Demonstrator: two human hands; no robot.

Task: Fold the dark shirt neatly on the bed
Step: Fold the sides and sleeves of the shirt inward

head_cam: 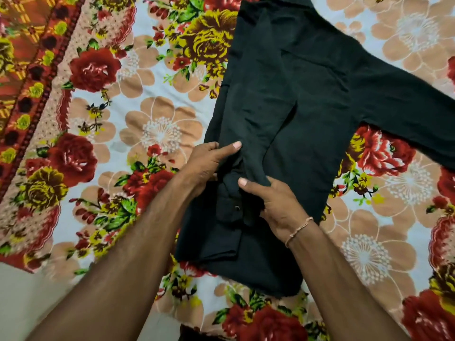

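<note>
**Dark shirt, fold partly made**

Floral bedspread (157, 134) covers the bed, with a red patterned border along its left edge. We see the dark shirt (290, 99) lying right of the bed's middle, one sleeve (406, 114) stretched flat toward the right edge. The other sleeve is folded in over the body, its buttoned cuff (231, 210) near us. Our left hand (209, 163) grips the folded cloth, thumb on top; our right hand (273, 203) pinches the same ridge just beside it. We judge roughly a third done: right sleeve and lengthwise folds remain.
</note>
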